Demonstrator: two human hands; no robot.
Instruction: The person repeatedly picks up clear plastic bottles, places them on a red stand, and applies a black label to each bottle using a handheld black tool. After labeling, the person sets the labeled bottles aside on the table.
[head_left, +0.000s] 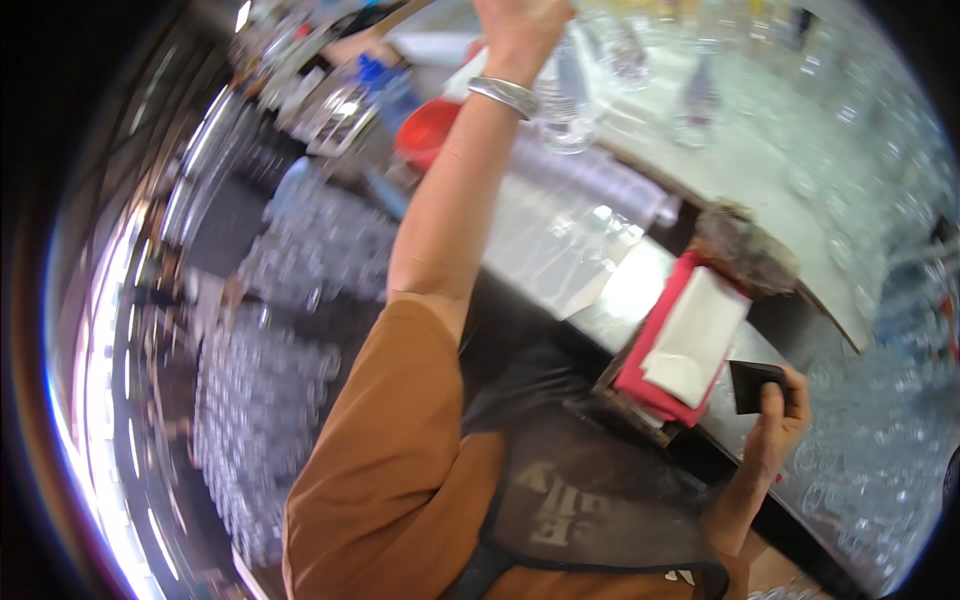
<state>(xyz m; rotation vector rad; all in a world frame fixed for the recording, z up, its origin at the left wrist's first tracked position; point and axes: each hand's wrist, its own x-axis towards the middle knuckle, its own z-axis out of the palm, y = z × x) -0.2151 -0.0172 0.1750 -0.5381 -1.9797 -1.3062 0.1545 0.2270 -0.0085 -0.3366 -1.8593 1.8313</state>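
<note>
My left hand (525, 25) reaches far forward to the top edge, a silver bracelet (503, 93) on its wrist. Its fingers are cut off by the edge, so their grip does not show. Just right of that wrist is a clear glass vessel (566, 105), blurred. In my right hand (783, 420), at the right, a flat black square piece (752, 387) is pinched between thumb and fingers. Beside it, nearer my body, lies a folded white cloth (690, 335) on a red cloth (640, 385) in a shallow box.
Clear glassware (850, 430) crowds the right side. More glass pieces (260, 400) stand in dense rows at left. Across the bench lie a roll of clear plastic film (600, 185) and a brownish-grey rag (745, 250). A red bowl (428, 133) sits beside my left forearm.
</note>
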